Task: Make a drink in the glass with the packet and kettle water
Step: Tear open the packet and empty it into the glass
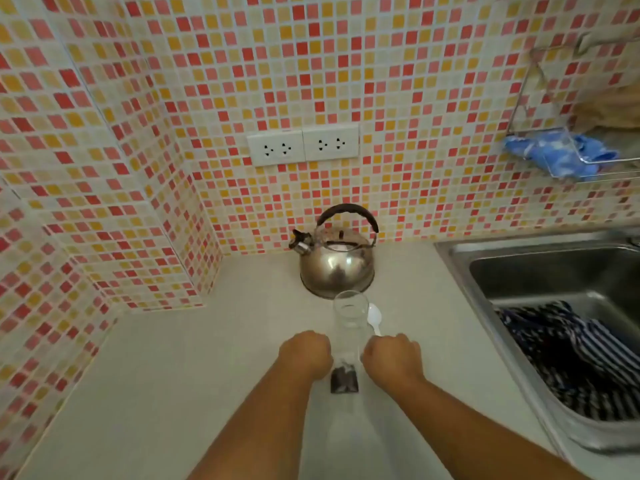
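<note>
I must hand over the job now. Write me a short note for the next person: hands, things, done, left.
Left hand and right hand: both closed, flanking the dark packet; whether they grip it is hidden.
Clear tall glass: upright, looks empty, behind the packet.
Steel kettle: on the counter by the wall, untouched.
White plastic spoon: beside the glass.
Done: things set out.
Left: open packet, empty it, pour water, stir.

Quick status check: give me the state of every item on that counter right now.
glass: upright, empty
packet: between both hands, contents not yet in glass
kettle: upright on counter, lid on, untouched
spoon: lying behind glass
left hand: closed at packet
right hand: closed at packet
</note>
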